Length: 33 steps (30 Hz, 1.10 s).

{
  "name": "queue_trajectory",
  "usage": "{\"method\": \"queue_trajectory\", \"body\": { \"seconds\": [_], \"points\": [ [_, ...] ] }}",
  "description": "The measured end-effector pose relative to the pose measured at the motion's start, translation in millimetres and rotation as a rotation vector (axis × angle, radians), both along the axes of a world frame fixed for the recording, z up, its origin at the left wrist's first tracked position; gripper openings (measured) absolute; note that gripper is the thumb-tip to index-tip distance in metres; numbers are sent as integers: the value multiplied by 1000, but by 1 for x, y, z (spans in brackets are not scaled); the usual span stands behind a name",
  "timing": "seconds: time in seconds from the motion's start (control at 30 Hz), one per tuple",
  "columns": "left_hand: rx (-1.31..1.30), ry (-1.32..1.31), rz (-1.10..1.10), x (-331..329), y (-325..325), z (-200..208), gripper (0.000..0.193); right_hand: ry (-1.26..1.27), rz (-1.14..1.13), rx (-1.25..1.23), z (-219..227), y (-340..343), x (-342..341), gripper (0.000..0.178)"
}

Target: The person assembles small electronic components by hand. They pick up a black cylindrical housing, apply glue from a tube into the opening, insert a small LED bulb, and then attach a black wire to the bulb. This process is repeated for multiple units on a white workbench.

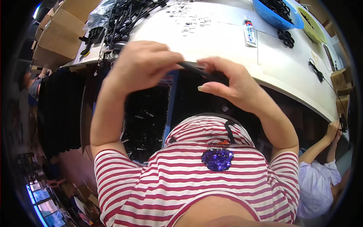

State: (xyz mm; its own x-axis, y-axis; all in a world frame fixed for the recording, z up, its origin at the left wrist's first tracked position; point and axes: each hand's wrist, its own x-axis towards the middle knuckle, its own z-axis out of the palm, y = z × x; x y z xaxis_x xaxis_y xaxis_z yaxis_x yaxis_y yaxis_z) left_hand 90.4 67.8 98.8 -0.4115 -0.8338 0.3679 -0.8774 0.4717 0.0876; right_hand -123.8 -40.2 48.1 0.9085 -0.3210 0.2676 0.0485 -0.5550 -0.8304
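Observation:
A slim black rod-shaped piece (194,69) spans the gap between my two hands, just off the near edge of the table. My left hand (145,64), slightly blurred, pinches its left end with the fingertips. My right hand (236,83) curls round its right end, thumb below and fingers above. The fingers and the dark background partly hide that end, and I cannot make out its exact kind. Beyond my hands, several small clear round lenses (193,22) are scattered on the white table (223,41).
At the far left lie a heap of black long-handled parts (121,20) and a cardboard box (56,38). A glue tube (249,32), black rings (286,38), a blue basin (293,23) and a yellow basin (315,28) stand right. A black cable (317,72) lies near another person's hands (333,130).

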Motion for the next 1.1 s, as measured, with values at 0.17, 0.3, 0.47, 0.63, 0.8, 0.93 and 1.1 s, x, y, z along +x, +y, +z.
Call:
{"method": "queue_trajectory", "body": {
  "seconds": [0.17, 0.3, 0.47, 0.63, 0.8, 0.93, 1.1],
  "points": [
    [-506, 212, -197, -48, -20, -66, 12, -89, -233, 423, -83, 8, -22, 14],
    [48, 1175, 153, -67, -6, -129, 50, -151, -270, 598, -122, 18, -46, 15],
    [142, 1998, -106, -89, -26, -130, 53, -31, -172, 516, -144, 24, -64, 7],
    [117, 1966, -221, -86, -31, -131, 45, 199, -265, 589, -156, 29, -79, 17],
    [126, 1981, -235, -87, -30, -140, 42, 150, -222, 365, -173, 30, -82, 27],
    [161, 1921, -185, -91, -31, -148, 40, 143, -352, 200, -174, 30, -82, 24],
    [368, 1800, -155, -109, -27, -170, 33, -243, -459, -70, -90, 14, -70, 25]
  ]
}}
